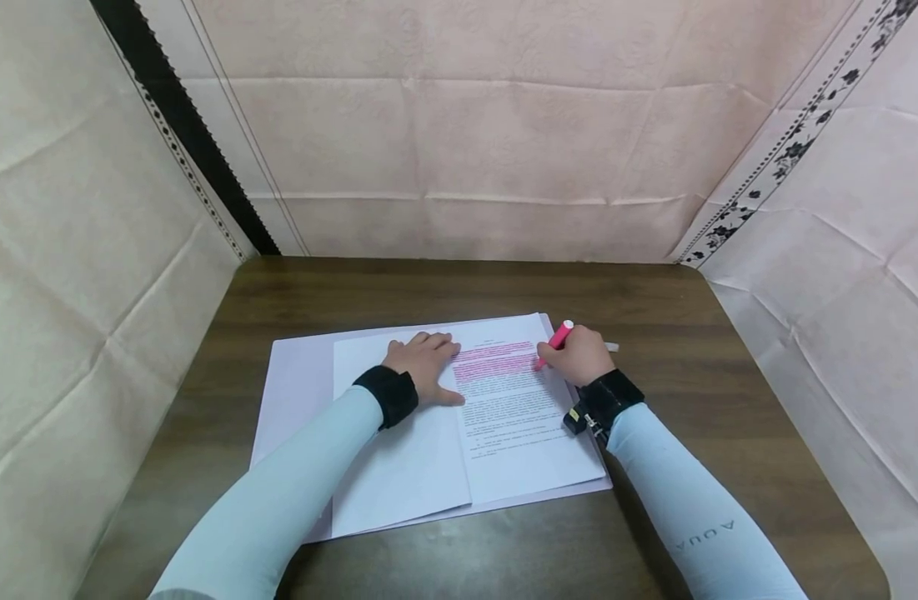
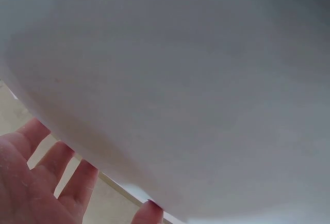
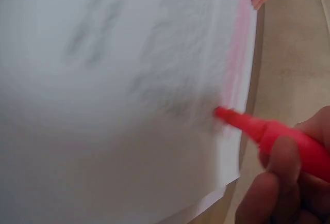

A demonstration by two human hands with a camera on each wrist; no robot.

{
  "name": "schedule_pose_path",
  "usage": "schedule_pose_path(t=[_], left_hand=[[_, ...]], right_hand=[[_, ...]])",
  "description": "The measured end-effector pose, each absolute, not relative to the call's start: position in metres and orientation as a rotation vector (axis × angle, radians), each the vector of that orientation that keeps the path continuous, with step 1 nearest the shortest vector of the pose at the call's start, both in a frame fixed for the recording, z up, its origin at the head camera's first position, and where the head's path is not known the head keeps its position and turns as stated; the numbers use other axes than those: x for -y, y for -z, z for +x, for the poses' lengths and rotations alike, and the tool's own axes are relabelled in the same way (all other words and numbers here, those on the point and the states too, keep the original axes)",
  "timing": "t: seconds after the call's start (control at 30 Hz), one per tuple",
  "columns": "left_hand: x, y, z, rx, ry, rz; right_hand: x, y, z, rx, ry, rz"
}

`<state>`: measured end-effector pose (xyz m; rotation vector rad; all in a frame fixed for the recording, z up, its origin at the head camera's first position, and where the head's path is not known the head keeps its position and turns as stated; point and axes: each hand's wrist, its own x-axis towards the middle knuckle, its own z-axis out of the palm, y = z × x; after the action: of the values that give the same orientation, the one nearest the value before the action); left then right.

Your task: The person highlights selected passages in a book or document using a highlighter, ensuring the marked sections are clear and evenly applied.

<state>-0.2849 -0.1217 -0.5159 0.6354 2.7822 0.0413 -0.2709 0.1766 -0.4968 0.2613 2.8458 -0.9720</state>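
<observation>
My right hand (image 1: 582,357) grips a pink highlighter (image 1: 559,335), its tip at the right end of a text line on the printed page (image 1: 519,433). In the right wrist view the highlighter (image 3: 289,141) is pinched between thumb and fingers, tip at the paper. Pink strokes (image 1: 492,360) cover the upper lines of text; the lower lines are plain. My left hand (image 1: 427,367) lies with spread fingers across the blank left page (image 1: 398,467) and the inner edge of the printed one. The left wrist view shows its fingers (image 2: 77,188) at the paper's edge.
Under the pages lies a larger pale lilac sheet or folder (image 1: 297,392) on the wooden table (image 1: 459,292). A small white end (image 1: 612,347) of something pokes out beyond my right hand. Pale cloth (image 1: 504,150) hangs behind the table and at both sides.
</observation>
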Motion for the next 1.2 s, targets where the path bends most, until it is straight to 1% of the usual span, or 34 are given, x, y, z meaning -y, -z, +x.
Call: schedule_pose_path(t=[0.17,0.3,0.4,0.5,0.87,1.2], left_hand=[[0.122,0.516,-0.285,-2.781,-0.061,0.626],[0.122,0.516,-0.285,-2.789,-0.056,0.621],[0.122,0.516,-0.286,-2.791,-0.032,0.613],[0.121,0.515,-0.286,-2.792,-0.019,0.611],[0.121,0.519,-0.290,-2.787,-0.030,0.626],[0.121,0.513,-0.285,-2.782,-0.028,0.615]], right_hand=[[-0.153,0.491,-0.266,-2.806,1.092,0.141],[-0.124,0.495,-0.263,-2.706,1.228,-0.019],[-0.103,0.502,-0.266,-2.644,1.266,-0.058],[-0.092,0.508,-0.269,-2.622,1.253,-0.028],[-0.082,0.511,-0.265,-2.636,1.192,0.021],[-0.079,0.507,-0.260,-2.655,1.172,0.043]])
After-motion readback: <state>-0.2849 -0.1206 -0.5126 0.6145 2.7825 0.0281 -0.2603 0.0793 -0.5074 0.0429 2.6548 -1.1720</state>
